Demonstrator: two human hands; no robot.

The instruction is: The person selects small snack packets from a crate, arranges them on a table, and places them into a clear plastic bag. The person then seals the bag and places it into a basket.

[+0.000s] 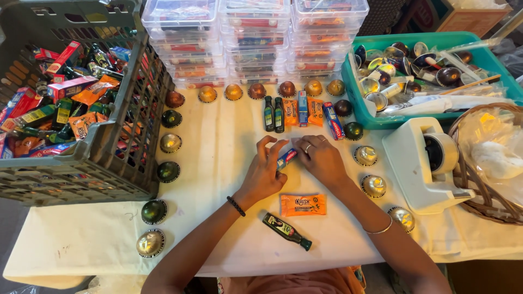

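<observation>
Both hands meet over the middle of the white tablecloth [218,147]. The left hand [265,171] has its fingers curled and loosely spread, its thumb and fingertips touching one end of a small blue box [287,158]; the right hand [321,158], a ring on one finger, pinches the other end, so the little box sits tilted between the two, held just above the cloth.

Just below the hands lies an orange snack packet [303,204], flat, and nearer the person a small dark green bottle [286,231] lies on its side, slanted. Above the hands a neat row lies side by side: two small green bottles [274,114], orange packets [303,110] with a blue box among them, and a longer blue and red box [333,120].

Round foil capsules [373,185], gold, silver, green and brown, ring the work area in a loose arc. To the left stands a grey plastic crate [109,147] full of mixed packets and bottles; at the back, stacked clear lidded boxes [256,38]; to the right, a teal tray [376,120] of opened capsules, a white tape dispenser [430,163] and a wicker basket [474,179]
</observation>
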